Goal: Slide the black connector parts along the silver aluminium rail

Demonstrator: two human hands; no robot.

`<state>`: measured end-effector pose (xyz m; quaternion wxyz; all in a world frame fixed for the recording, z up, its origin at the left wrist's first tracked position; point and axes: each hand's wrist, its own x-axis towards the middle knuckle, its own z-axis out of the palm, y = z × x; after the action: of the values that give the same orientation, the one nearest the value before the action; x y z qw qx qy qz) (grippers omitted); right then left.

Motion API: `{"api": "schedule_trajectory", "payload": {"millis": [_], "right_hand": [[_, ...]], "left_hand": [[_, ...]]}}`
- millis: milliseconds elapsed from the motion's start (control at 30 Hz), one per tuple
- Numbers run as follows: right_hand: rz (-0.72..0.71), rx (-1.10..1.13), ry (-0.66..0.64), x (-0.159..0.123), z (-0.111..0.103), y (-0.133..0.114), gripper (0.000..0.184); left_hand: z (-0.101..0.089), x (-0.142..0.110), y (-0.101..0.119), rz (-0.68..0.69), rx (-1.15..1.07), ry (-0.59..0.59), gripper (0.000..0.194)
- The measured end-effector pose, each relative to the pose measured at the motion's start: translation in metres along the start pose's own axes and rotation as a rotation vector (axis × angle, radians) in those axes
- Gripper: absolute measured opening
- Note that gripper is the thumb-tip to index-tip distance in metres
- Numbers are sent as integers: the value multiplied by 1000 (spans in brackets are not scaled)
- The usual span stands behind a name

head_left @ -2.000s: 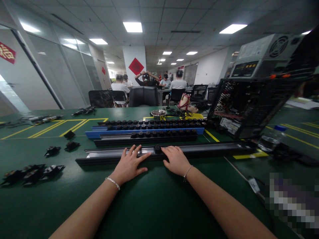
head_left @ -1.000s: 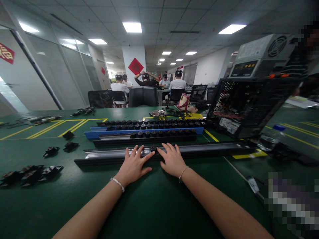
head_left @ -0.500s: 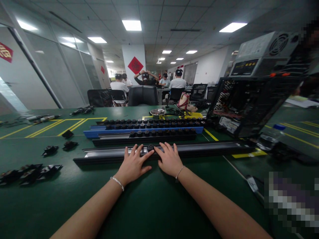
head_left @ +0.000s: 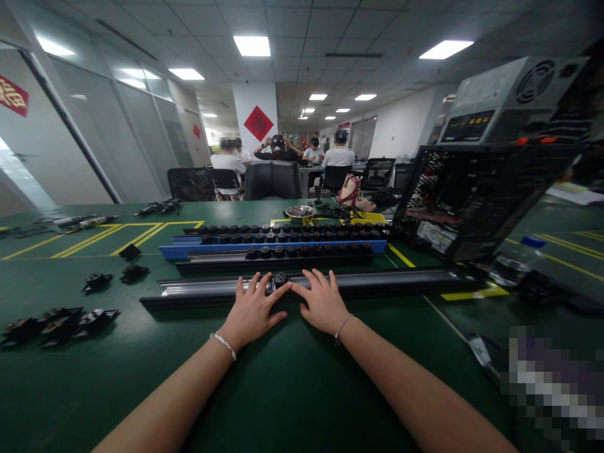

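Observation:
A long black rail point(head_left: 377, 284) with a shiny metallic channel lies across the table in front of me. A small black socket-like module point(head_left: 280, 279) sits in its channel between my hands. My left hand point(head_left: 255, 311) lies palm down over the rail's near edge, fingers spread and stretched out. Across from it, my right hand point(head_left: 323, 305) rests on the rail in the same way, fingers apart. The two index fingertips nearly meet just in front of the module. Whether they press on it I cannot tell.
Behind lie a blue rail point(head_left: 170, 252) and black rails carrying several modules. Loose black modules point(head_left: 97, 281) lie to the left. A metal bowl point(head_left: 301, 212) stands at the back. An open computer case point(head_left: 443, 207) and a water bottle point(head_left: 516, 264) are right. People sit farther off.
The small black module has shifted slightly left along the rail. Both hands keep nearly the same spread pose. The whole view has turned a little.

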<state>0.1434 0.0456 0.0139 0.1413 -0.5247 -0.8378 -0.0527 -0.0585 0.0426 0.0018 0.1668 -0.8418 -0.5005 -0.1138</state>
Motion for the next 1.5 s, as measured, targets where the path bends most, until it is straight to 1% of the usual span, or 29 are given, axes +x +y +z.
{"api": "schedule_trajectory", "payload": {"millis": [133, 333, 500, 700, 933, 1067, 1333, 1500], "right_hand": [[-14, -21, -9, -1, 0, 0, 58], [-31, -41, 50, -3, 3, -3, 57], [-34, -33, 71, -3, 5, -1, 49], [-54, -32, 71, -3, 5, 1, 44], [-55, -33, 80, -3, 6, 0, 43], [-48, -31, 77, -3, 6, 0, 42], [-41, -24, 79, -2, 6, 0, 39], [-45, -22, 85, -2, 7, 0, 39]], "left_hand": [[-2, 2, 8, -54, 14, 20, 62], [-3, 4, 16, -93, 67, 59, 59], [-2, 3, 14, -74, 76, 61, 50], [1, 1, 14, -92, 69, 74, 47], [0, 1, 15, -149, 60, 54, 46], [-3, 2, 14, -178, 46, 40, 52], [-3, 1, 13, -182, 45, 43, 52], [-5, -1, 7, -162, 44, 55, 47]]}}
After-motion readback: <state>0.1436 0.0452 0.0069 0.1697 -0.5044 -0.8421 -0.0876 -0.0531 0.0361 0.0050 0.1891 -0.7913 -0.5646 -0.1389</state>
